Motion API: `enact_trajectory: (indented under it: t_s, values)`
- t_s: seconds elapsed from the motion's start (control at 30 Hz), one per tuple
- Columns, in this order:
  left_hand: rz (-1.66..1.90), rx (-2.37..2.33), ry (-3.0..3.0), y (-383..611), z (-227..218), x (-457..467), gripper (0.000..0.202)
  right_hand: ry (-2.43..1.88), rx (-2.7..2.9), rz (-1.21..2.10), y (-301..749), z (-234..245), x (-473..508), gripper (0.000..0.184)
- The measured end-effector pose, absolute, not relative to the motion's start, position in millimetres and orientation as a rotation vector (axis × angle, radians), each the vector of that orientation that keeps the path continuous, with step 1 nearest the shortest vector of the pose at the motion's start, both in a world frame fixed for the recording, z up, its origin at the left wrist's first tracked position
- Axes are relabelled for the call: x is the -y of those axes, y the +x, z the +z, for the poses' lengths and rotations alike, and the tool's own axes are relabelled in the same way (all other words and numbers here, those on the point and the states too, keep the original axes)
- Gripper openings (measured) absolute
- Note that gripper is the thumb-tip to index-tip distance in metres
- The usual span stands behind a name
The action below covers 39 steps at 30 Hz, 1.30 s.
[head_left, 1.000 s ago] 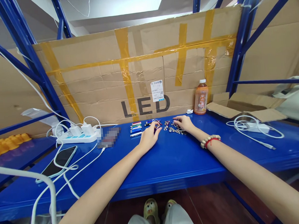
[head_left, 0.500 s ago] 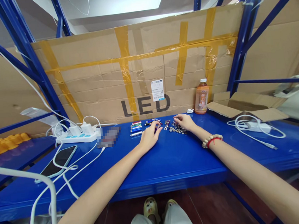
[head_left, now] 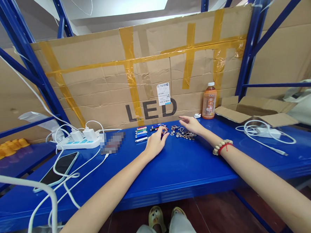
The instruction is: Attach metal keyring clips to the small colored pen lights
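Note:
My left hand (head_left: 155, 143) rests on the blue tabletop with its fingers curled together around something small, mostly hidden by the fingers. Just left of it lies a neat row of slim coloured metal tubes (head_left: 141, 132), with a silver one nearest me. Behind its fingertips are several loose dark and blue tubes (head_left: 158, 125). My right hand (head_left: 193, 125) hovers, fingers stretched out and apart, over the back right of a spread of small silver metal clips and rings (head_left: 184, 134). Nothing shows in its fingers.
An orange drink bottle (head_left: 209, 101) and an open cardboard box (head_left: 252, 112) stand at the right, near a coiled white cable (head_left: 264, 132). At the left are a power strip (head_left: 80, 144), a phone (head_left: 60, 169) and trailing cords. A taped cardboard sheet (head_left: 103, 88) closes the back.
My right hand has lifted off the metal pieces, and its fingers have straightened and spread, uncovering more of the clips. My left hand has stayed in place, still curled.

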<state>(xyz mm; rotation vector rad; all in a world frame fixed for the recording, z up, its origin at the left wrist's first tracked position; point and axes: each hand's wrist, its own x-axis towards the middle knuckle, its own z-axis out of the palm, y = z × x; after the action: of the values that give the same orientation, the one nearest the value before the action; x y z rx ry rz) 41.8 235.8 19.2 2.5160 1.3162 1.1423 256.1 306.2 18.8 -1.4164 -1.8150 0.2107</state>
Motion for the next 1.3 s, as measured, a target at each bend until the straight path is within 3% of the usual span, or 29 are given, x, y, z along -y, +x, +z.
enact_trajectory:
  t_s: [0.2,0.43,0.57,0.63,0.73,0.93,1.1,1.3]
  values:
    - [1.154,-1.29,2.524,42,18,-237,0.017,-1.909,1.673,-0.134,272,40,-284,0.031]
    - [1.126,-1.306,2.511,42,18,-236,0.018,-2.286,1.647,-0.05,282,42,-285,0.064]
    - [1.122,-1.312,2.51,42,18,-237,0.018,-2.251,1.848,0.109,283,37,-290,0.081]
    - [1.127,-1.309,2.512,42,18,-238,0.018,-2.17,1.911,0.22,281,36,-290,0.078]
    - [1.136,-1.299,2.52,42,18,-238,0.017,-2.11,1.906,0.378,276,35,-290,0.059]
    - [1.149,-1.292,2.531,42,18,-238,0.017,-1.949,1.869,0.396,270,31,-293,0.025]
    - [1.157,-1.289,2.527,42,17,-238,0.016,-1.815,1.856,0.304,275,32,-296,0.021]
    - [1.14,-1.305,2.521,41,18,-238,0.017,-1.829,2.046,0.086,277,29,-299,0.031]
